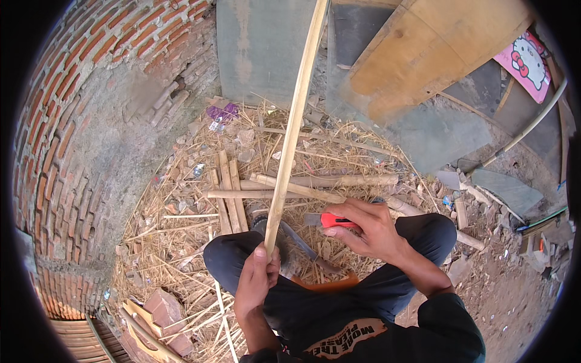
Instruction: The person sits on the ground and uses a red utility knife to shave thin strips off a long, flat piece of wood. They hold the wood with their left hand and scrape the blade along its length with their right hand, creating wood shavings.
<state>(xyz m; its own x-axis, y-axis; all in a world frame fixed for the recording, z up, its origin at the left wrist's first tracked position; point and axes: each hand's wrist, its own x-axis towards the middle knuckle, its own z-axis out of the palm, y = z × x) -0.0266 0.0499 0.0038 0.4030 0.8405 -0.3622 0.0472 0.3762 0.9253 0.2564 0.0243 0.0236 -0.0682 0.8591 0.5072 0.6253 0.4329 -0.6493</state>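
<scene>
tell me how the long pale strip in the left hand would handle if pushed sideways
The long pale strip would probably flex and spring, being narrow for its length. It is likely light, since the left hand alone seems to hold it, near one end.

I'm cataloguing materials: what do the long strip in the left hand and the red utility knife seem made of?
Long strip: probably split bamboo, unpainted, by its pale straw colour and slim shape, though wood is possible. Red utility knife: handle likely smooth plastic, from its even, bright colour; the thin grey blade looks like metal.
</scene>
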